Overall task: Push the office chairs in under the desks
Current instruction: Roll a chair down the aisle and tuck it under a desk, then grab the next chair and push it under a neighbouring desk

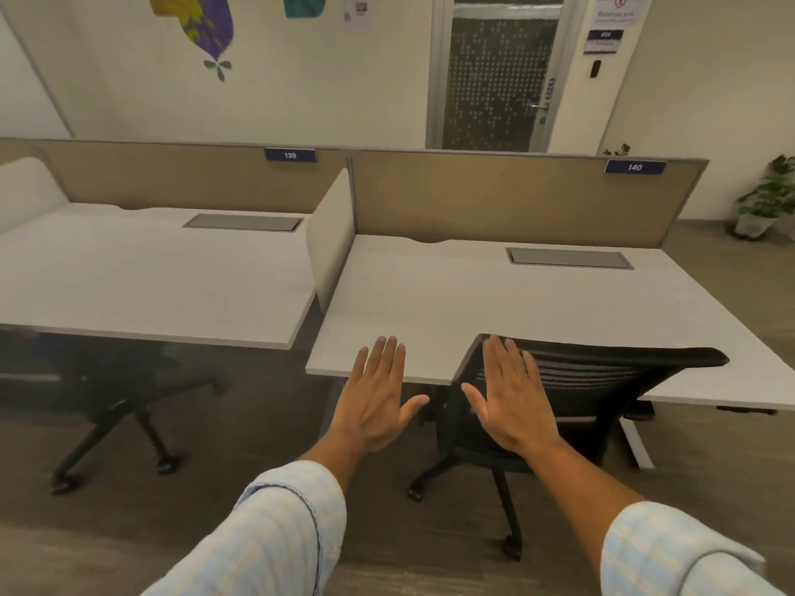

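Observation:
A black mesh-backed office chair [602, 376] stands at the front edge of the right white desk [494, 294], its seat tucked under the top and its backrest against the edge. My right hand [507, 393] is flat and spread in front of the backrest's left part; contact is unclear. My left hand [376, 395] hovers open over the desk's front left corner, holding nothing. A second black chair [107, 402] sits under the left white desk [150, 268], with only its base and wheels visible.
A tan partition [494, 195] with tags 139 and 140 runs behind both desks, and a short white divider [331, 234] separates them. A glass door [494, 79] is at the back and a potted plant [765, 195] at the far right. Grey carpet covers the floor.

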Available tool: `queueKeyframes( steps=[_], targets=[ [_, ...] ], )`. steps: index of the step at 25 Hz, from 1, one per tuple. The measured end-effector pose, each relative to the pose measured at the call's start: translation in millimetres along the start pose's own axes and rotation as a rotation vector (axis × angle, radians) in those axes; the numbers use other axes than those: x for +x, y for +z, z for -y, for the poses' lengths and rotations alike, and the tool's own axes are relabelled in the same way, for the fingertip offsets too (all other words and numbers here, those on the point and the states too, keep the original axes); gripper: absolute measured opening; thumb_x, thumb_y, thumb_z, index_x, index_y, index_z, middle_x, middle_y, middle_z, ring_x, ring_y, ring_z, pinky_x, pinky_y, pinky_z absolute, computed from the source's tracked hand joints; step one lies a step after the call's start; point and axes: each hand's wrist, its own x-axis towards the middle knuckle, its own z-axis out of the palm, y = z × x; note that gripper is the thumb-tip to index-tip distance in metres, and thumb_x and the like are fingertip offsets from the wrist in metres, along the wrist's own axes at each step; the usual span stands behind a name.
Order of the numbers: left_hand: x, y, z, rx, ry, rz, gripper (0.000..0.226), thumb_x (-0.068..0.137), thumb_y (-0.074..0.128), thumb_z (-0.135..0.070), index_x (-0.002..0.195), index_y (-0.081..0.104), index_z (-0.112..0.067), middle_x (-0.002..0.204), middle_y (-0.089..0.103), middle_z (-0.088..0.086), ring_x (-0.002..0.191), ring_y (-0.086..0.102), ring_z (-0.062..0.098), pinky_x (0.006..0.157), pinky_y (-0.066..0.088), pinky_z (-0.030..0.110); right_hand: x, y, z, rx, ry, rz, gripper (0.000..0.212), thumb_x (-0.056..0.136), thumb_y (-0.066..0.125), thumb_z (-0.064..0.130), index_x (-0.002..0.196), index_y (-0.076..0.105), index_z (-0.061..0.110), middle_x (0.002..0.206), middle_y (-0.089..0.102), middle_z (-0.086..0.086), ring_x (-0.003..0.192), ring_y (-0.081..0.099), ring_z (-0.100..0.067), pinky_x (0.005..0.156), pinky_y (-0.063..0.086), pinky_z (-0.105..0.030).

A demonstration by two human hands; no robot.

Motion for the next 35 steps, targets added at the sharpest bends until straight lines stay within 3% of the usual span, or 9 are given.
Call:
queueKeyframes(
  steps=[4,8,12,15,17,23,31,35],
  targets=[
    [-60,8,85,0.031,-0.051,-0.008,0.095,0.104,0.004,-0.08,0.164,-0.022,-0.012,0.175,-0.025,0.013,0.164,-0.024,0.03,0.136,-0.011,0.051,4,18,106,0.027,-0.059,0.006,0.093,0.104,0.004,0.075,0.172,-0.006,0.012,0.18,-0.011,-0.01,0.166,-0.01,-0.027,0.134,-0.002,-0.05],
    [-121,17,169,0.056,-0.154,0.011,0.098,0.103,0.001,-0.081,0.168,-0.016,-0.009,0.175,-0.023,0.015,0.164,-0.023,0.031,0.134,-0.014,0.05,13,35,212,0.093,-0.145,0.024,0.092,0.103,0.0,0.077,0.17,-0.016,0.017,0.179,-0.022,-0.007,0.164,-0.023,-0.023,0.133,-0.011,-0.047],
    [-179,20,250,0.049,-0.277,-0.012,0.102,0.101,-0.001,-0.082,0.171,-0.007,-0.008,0.178,-0.015,0.016,0.166,-0.015,0.033,0.137,-0.004,0.053,27,47,314,0.152,-0.23,0.033,0.09,0.104,0.002,0.077,0.172,-0.012,0.019,0.18,-0.018,-0.005,0.165,-0.02,-0.023,0.129,-0.016,-0.043],
    [-217,18,305,0.016,-0.359,-0.013,0.103,0.103,0.006,-0.081,0.172,0.004,-0.005,0.18,-0.002,0.018,0.168,-0.007,0.033,0.138,0.004,0.055,42,55,385,0.199,-0.321,0.06,0.089,0.103,-0.001,0.078,0.17,-0.015,0.021,0.179,-0.018,-0.003,0.165,-0.02,-0.022,0.133,-0.011,-0.045],
    [-241,19,344,0.033,-0.434,-0.01,0.103,0.103,0.005,-0.081,0.173,0.002,-0.005,0.181,-0.004,0.017,0.168,-0.01,0.031,0.137,0.002,0.054,57,63,431,0.208,-0.39,0.049,0.089,0.103,-0.002,0.077,0.17,-0.014,0.02,0.179,-0.017,-0.003,0.165,-0.018,-0.022,0.134,-0.009,-0.046],
    [-298,15,463,0.018,-0.617,-0.036,0.104,0.103,0.004,-0.08,0.171,0.016,-0.003,0.18,0.014,0.02,0.169,0.005,0.034,0.137,0.012,0.057,108,88,582,0.195,-0.553,0.05,0.087,0.108,0.007,0.075,0.172,-0.007,0.019,0.18,-0.014,-0.004,0.163,-0.023,-0.021,0.127,-0.02,-0.042],
    [-312,11,640,0.059,-0.732,0.024,0.101,0.1,-0.003,-0.081,0.17,-0.005,-0.008,0.181,-0.003,0.016,0.168,-0.01,0.031,0.137,0.003,0.054,214,115,765,0.271,-0.64,0.024,0.084,0.11,0.014,0.073,0.173,-0.003,0.02,0.181,-0.006,-0.004,0.162,-0.025,-0.016,0.132,-0.017,-0.043],
    [-305,1,716,0.043,-0.765,-0.01,0.103,0.101,-0.002,-0.081,0.172,0.004,-0.006,0.181,0.001,0.017,0.168,-0.007,0.032,0.137,0.006,0.055,264,119,832,0.284,-0.679,-0.025,0.084,0.111,0.02,0.07,0.173,0.002,0.017,0.18,-0.002,-0.006,0.16,-0.031,-0.012,0.132,-0.008,-0.046]
  ],
)
